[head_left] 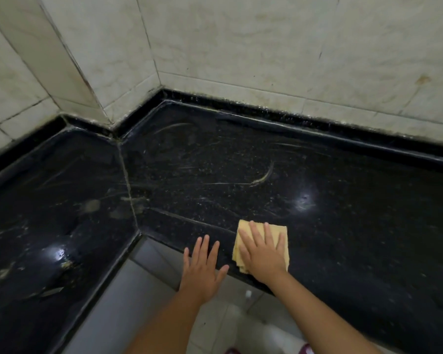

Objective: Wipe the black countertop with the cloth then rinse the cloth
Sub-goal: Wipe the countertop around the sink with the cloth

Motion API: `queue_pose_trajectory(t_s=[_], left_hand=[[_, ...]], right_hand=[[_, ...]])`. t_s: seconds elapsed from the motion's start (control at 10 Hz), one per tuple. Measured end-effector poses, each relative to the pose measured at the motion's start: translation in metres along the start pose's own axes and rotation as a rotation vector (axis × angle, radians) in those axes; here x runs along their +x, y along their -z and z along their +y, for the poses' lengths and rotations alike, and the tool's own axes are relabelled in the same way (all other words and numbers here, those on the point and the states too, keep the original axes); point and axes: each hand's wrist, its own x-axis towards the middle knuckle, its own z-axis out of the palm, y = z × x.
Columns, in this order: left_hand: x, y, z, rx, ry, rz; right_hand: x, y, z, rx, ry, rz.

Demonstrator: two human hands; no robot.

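On countertop (241,162), right hand (262,254) pressing cloth (279,232)

From my remote seat I see two bare forearms rising from the bottom edge, with no sleeves showing anywhere along them. The left hand (202,270) and the right hand (264,251) are both bare: I make out no gloves, rings, watch or bands at the wrists. The fingernails look short and plain, though they are small in this view. At the very bottom edge I catch two bits of reddish-pink footwear (306,350), mostly cut off, so I cannot tell their kind.
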Motion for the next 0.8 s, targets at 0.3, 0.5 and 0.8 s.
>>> queue_pose_trajectory(t_s=[0.3,0.5,0.8], left_hand=[[0.000,0.007,0.008,0.055,0.008,0.081],[0.003,0.011,0.010,0.130,-0.006,0.217],[0.005,0.006,0.010,0.056,-0.020,0.090]], right_hand=[[-0.068,-0.032,0.074,-0.067,0.038,0.092],[-0.072,-0.019,0.114,-0.085,-0.182,0.063],[-0.070,-0.006,0.085,0.010,-0.272,0.009]])
